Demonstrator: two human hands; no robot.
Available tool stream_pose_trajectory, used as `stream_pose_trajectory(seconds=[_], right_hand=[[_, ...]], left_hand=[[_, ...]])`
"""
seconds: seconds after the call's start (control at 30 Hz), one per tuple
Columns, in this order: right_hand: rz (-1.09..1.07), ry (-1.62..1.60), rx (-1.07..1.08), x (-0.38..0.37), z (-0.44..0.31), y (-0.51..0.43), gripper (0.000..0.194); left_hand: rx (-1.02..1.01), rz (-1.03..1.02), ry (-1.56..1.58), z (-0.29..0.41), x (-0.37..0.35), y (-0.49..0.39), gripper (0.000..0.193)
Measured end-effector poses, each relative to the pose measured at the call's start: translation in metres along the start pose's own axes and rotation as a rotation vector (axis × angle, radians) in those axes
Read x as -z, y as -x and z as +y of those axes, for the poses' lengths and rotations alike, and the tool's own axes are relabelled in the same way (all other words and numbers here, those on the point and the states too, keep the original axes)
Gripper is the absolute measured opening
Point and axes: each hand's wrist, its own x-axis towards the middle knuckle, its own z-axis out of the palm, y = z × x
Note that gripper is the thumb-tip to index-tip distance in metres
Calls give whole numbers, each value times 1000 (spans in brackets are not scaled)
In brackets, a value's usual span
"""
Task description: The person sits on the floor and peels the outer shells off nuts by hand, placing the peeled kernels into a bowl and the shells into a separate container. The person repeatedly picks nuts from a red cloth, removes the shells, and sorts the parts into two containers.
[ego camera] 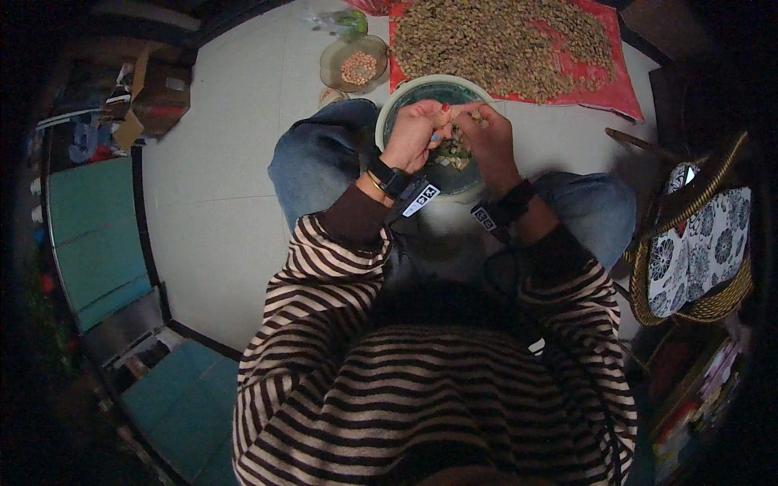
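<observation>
Both my hands meet above a pale-rimmed round tub between my knees. My left hand is curled, its thumb and fingertips pressed up to the fingers of the other hand; whatever lies between them is too small to make out. In the bent fingers of my right hand sit a few small tan pieces that look like peanut pods. Inside the tub, below the hands, lie green and whitish scraps, partly hidden by my fingers.
Unshelled peanuts cover a red sheet beyond the tub. A scalloped bowl holds shelled peanuts, with a clear bag of something green behind it. A cardboard box stands left, a woven chair with a patterned cushion right.
</observation>
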Motion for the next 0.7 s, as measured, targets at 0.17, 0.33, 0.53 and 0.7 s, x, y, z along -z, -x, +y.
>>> stream_pose_trajectory(seconds=[0.17, 0.33, 0.53, 0.7], right_hand=[[24, 55, 141, -3, 12, 0, 14], [70, 78, 89, -3, 13, -2, 14], [-95, -179, -156, 19, 0, -2, 18], [-78, 99, 301, 21, 2, -10, 15]], left_hand=[[-57, 46, -77, -1, -6, 3, 17], [-49, 6, -53, 0, -7, 4, 18], [6, -304, 197, 0, 6, -5, 20], [51, -278, 246, -10, 15, -14, 22]])
